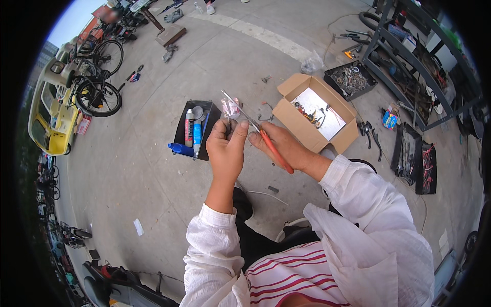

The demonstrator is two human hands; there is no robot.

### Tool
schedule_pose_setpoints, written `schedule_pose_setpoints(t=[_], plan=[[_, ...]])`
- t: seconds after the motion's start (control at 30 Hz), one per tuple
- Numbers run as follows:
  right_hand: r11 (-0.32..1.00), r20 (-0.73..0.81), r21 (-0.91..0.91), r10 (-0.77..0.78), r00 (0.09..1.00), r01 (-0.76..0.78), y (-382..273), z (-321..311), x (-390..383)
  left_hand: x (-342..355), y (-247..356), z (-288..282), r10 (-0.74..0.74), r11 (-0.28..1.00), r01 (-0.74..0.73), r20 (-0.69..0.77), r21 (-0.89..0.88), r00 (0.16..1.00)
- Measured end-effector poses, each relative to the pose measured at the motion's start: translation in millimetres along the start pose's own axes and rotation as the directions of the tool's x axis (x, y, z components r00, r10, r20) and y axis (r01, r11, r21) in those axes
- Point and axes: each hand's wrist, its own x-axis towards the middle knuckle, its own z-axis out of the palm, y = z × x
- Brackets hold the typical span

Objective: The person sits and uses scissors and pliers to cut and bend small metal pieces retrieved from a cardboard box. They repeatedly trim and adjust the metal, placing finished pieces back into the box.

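The left hand [225, 148], to the left of the open cardboard box [292, 123], has its thumb and fingers pinched on a small dark piece [229, 125], too small to make out. The right hand [286, 145], nearer the box on its left side, is wrapped around a red-handled metal tool [276, 152] whose shaft slants up and away from the box, past the left fingertips. In the box lie a white sheet [333, 125] and some small tangled parts [310, 115]. Left of the box stands a black bin [181, 131] of bottles [197, 133]. Just beside the box's upper right is a black tray [364, 91] of metal bits; to its right lie pliers [365, 129] and, farther right, two narrow black trays [425, 189]. Beyond the box's upper right stands a dark rack [379, 36]; well apart to its left, a yellow vehicle [56, 144].
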Motion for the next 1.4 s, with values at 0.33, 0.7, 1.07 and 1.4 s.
schedule_pose_setpoints(t=[0.33, 0.7, 1.07, 1.4], plan=[[0.895, 0.097, -0.370, 0.303, 0.948, -0.248, 4, -6, -2, 12, 5, -31, -0.195, 0.817, 0.212, 0.088, -0.537, 0.977], [0.367, 0.312, -0.926, 0.619, 0.721, 0.086, 35, 3, -4, 13, 0, -42, -0.061, 0.926, 0.066, 0.025, -0.373, 0.998], [0.999, -0.047, -0.002, -0.054, 0.997, 0.054, -5, -5, 15, 2, -1, -29, -0.036, 0.974, 0.061, 0.119, -0.218, 0.992], [0.877, -0.080, 0.467, -0.090, 0.993, 0.117, -7, -13, 16, -8, -12, -1, -0.092, 0.963, 0.163, 0.308, -0.215, 0.947]])
